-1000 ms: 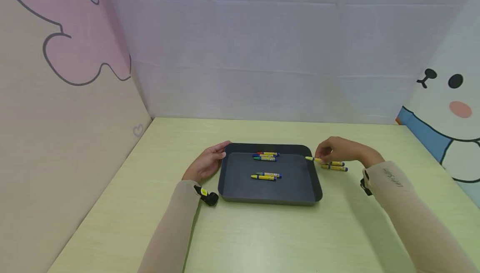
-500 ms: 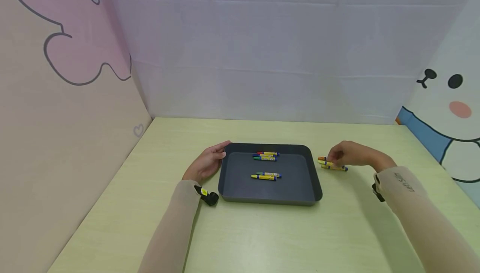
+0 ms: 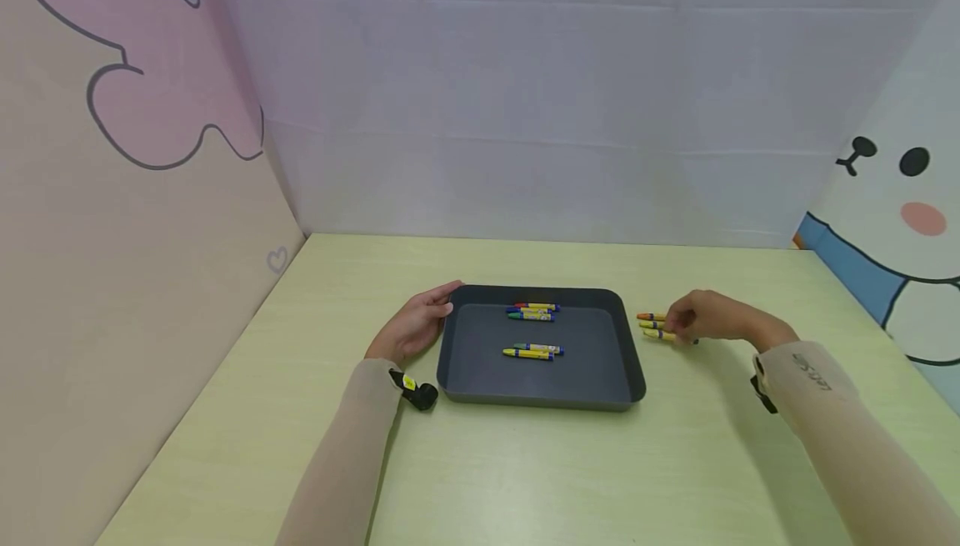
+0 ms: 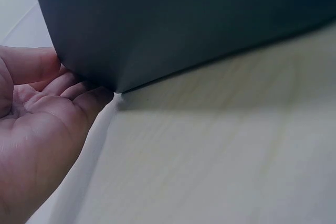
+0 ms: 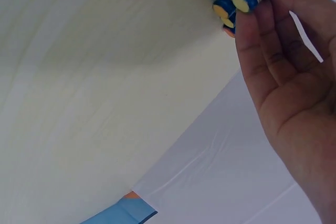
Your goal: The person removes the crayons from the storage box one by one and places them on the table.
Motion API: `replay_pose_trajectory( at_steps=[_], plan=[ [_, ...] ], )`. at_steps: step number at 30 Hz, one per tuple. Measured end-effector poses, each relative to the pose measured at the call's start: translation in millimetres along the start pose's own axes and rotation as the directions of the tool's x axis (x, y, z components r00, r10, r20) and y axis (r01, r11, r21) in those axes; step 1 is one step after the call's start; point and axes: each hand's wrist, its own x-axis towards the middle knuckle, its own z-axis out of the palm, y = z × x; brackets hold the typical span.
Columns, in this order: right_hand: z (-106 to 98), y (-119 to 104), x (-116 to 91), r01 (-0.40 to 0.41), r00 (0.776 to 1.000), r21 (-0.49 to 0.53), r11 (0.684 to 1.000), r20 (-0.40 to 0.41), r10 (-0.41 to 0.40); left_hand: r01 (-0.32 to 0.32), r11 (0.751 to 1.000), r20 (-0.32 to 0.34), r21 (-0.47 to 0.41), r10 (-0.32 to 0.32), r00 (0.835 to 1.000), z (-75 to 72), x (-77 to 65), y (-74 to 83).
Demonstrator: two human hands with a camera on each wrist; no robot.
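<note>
My left hand point(image 3: 414, 326) grips the far left corner of a dark grey baking tray point(image 3: 487, 396), thumb on the rim and fingers beneath in the left wrist view. Several crayons lie in the tray in two groups: a red crayon point(image 3: 546, 308), a blue one and a green crayon point(image 3: 531, 318) farther back, a yellow crayon point(image 3: 528, 354) and another green-tipped one nearer. Right of the tray, my right hand point(image 3: 708, 314) pinches a pale yellow crayon point(image 3: 657, 335), nearest of three side by side. Beyond it lie a yellow crayon point(image 3: 651, 325) and an orange crayon point(image 3: 649, 316).
The tray stands on a pale wood-look table point(image 3: 525, 479). A white backdrop point(image 3: 525, 112) rises behind it, with printed panels at left and right. A black wrist camera point(image 3: 424, 397) sits close to the tray's left side.
My right hand has moved rightward from the tray's right rim, bringing the crayon it held back beside the others. Its fingers have shifted to the nearest crayon. The left hand stays put.
</note>
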Motion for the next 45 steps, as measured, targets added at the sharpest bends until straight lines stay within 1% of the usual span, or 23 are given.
replay_pose_trajectory(
  at_steps=[10,16,24,31,45],
  plan=[
    [3.8,6.3,0.7,-0.010,1.000,-0.012,1.000,-0.011,0.010,-0.001,1.000,-0.002,0.008,0.001,1.000,0.7,-0.8,0.0],
    [6.9,7.9,0.4,-0.021,1.000,-0.010,1.000,-0.023,0.021,0.008,1.000,-0.018,0.000,-0.008,1.000,0.8,-0.8,0.1],
    [9.6,7.5,0.0,-0.009,0.999,0.005,1.000,-0.036,0.009,0.011,1.000,-0.020,0.003,-0.011,1.000,0.5,-1.5,0.6],
    [10.1,6.6,-1.4,0.005,0.999,0.010,1.000,-0.033,-0.005,0.009,1.000,-0.018,0.000,-0.009,1.000,0.7,-2.1,0.9],
    [10.4,5.5,0.1,-0.018,1.000,-0.012,1.000,-0.021,0.017,-0.012,1.000,-0.005,-0.001,0.012,1.000,-0.1,-2.0,-0.1]
  ],
)
